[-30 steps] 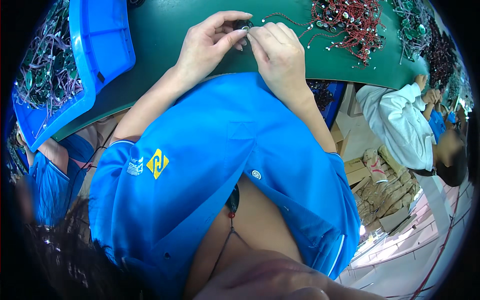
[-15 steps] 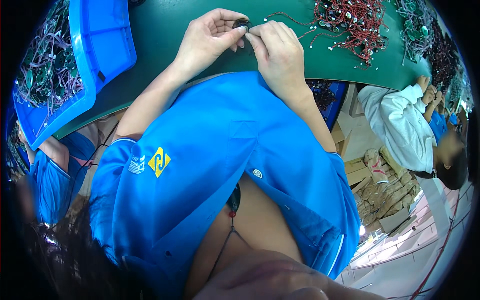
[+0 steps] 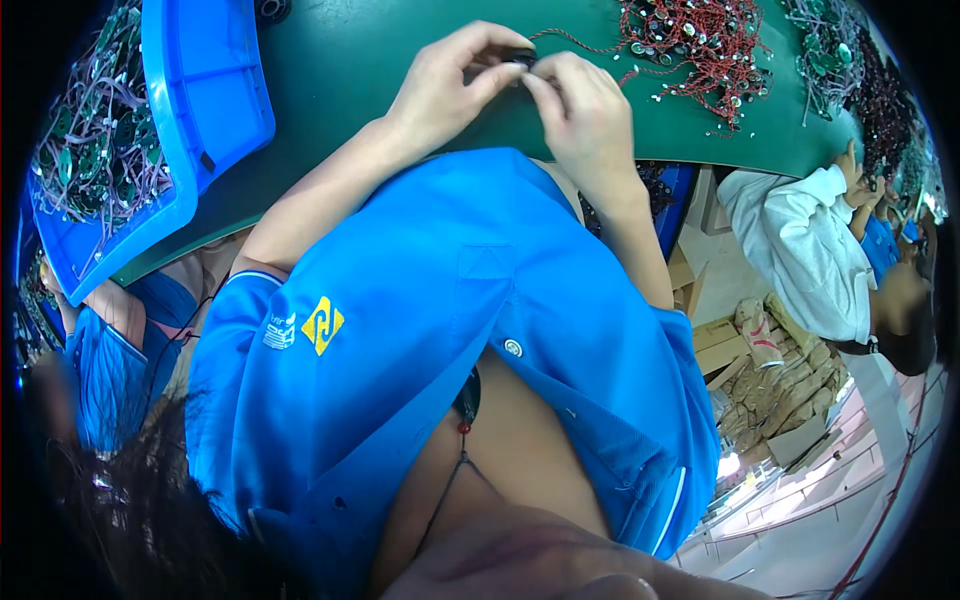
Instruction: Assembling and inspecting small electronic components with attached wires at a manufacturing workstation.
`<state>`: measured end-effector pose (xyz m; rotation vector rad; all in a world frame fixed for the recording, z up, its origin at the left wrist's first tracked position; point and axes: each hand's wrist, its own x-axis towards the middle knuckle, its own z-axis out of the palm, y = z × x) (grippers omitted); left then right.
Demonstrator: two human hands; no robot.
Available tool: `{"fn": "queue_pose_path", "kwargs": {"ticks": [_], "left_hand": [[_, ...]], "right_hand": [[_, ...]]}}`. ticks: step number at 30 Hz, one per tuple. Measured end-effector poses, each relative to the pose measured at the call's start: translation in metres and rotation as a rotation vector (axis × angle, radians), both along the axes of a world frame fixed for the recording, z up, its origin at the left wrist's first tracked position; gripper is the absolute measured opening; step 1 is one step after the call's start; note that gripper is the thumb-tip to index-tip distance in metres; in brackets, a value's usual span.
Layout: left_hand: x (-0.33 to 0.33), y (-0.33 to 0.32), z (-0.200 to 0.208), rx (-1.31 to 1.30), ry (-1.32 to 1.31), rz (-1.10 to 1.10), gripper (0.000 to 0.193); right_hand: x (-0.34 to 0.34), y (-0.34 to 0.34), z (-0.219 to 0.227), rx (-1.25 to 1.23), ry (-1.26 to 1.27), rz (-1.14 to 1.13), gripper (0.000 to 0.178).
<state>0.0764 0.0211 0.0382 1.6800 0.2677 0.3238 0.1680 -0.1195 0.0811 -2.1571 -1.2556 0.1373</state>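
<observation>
A small round black part (image 3: 521, 56) sits between my two hands above the green table. My left hand (image 3: 440, 88) pinches it with thumb and forefinger from the left. From the right, my right hand (image 3: 590, 112) closes its thumb and fingers at the part's edge; whatever finer piece lies between those fingertips is hidden. A twisted red wire (image 3: 575, 38) runs from beside the right hand toward a tangled pile of red wires (image 3: 700, 55) with small round dark parts and white connectors.
At the left, a blue plastic bin (image 3: 215, 100) stands beside a heap of green boards with purple-grey wires (image 3: 105, 140). More wired green boards (image 3: 825, 55) lie right of the red pile on the green table (image 3: 350, 50). Co-workers sit at both sides, one in a grey top (image 3: 795, 240).
Both hands have shifted slightly right with the round black part, which now shows less between the fingers. The co-worker's hands at the right have moved.
</observation>
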Motion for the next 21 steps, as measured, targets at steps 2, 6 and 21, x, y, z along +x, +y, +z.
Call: {"fn": "queue_pose_path", "kwargs": {"ticks": [2, 6, 21], "left_hand": [[0.008, 0.009, 0.001, 0.295, -0.116, -0.047, 0.019], [0.035, 0.057, -0.015, 0.511, 0.197, 0.5, 0.02], [0.065, 0.12, 0.003, 1.016, 0.815, 0.187, 0.026]], "right_hand": [[0.007, -0.024, 0.019, -0.122, 0.043, -0.006, 0.006], [0.024, -0.101, 0.05, -0.75, 0.271, -0.104, 0.016], [0.071, -0.042, -0.005, 0.181, -0.313, -0.208, 0.012]]}}
